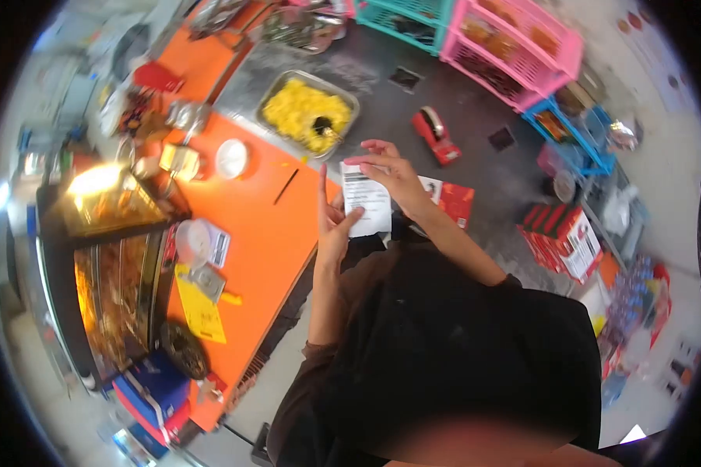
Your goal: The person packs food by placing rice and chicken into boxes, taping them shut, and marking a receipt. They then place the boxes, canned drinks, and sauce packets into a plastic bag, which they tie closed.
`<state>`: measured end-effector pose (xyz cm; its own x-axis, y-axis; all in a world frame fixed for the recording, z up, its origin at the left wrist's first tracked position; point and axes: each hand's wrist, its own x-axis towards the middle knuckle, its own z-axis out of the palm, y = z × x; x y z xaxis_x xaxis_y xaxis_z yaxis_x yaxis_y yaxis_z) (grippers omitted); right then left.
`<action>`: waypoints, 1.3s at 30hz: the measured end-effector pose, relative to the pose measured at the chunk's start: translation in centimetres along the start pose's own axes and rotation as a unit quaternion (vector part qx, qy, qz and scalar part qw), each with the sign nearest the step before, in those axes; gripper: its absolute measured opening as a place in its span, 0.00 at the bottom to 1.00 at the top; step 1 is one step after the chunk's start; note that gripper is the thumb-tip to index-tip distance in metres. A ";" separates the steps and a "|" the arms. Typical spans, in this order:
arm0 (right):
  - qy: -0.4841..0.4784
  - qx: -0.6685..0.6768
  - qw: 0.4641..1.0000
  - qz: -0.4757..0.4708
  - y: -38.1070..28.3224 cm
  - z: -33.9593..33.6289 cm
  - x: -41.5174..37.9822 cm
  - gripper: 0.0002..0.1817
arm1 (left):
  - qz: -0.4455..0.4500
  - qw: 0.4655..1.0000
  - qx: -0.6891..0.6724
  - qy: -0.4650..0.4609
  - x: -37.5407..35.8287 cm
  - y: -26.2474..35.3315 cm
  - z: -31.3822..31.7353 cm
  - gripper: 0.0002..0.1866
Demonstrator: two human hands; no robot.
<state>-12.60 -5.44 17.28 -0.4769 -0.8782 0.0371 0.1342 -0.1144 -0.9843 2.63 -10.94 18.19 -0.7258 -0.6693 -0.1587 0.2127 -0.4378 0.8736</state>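
A white printed receipt (363, 210) is held upright in front of me between both hands. My left hand (336, 227) grips its left side, thumb over the print and index finger stretched upward. The fingers of my right hand (391, 175) pinch its top edge from the right. Just beyond my hands lies a metal tray (276, 138) of chopped yellow food, with a dark round thing in it. A red and white card (455, 204) rests on the grey counter right of my right hand.
A red tape dispenser (437, 138) sits on the grey counter (374, 113). Pink baskets (514, 48) stand at the back, a red box (556, 240) at the right. The orange table (268, 241) carries a white cup (232, 158) and a lit food display case (109, 272).
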 end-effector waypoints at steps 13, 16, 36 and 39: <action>-0.037 -0.005 0.932 0.360 13.6 -24.1 1.7 0.16 | -0.116 0.990 0.009 -0.085 3.0 -5.9 3.8 0.31; 0.021 0.186 0.959 0.212 15.5 -24.6 -1.3 0.17 | -0.123 0.991 -0.042 -0.035 3.6 -6.2 4.7 0.34; 0.157 0.135 0.925 0.318 7.7 -11.6 -17.9 0.17 | -0.112 0.976 0.074 -0.171 9.3 -14.1 9.7 0.38; 0.240 0.096 0.943 0.208 6.9 -11.4 -18.5 0.18 | -0.143 0.955 0.085 -0.246 8.8 -16.3 10.4 0.38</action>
<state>-12.72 15.29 7.81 -0.6800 -0.5599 -0.4734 0.5299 0.0709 -0.8451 -14.00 -3.40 7.30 -0.9668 -0.1545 -0.2034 -0.1200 -0.4284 0.8956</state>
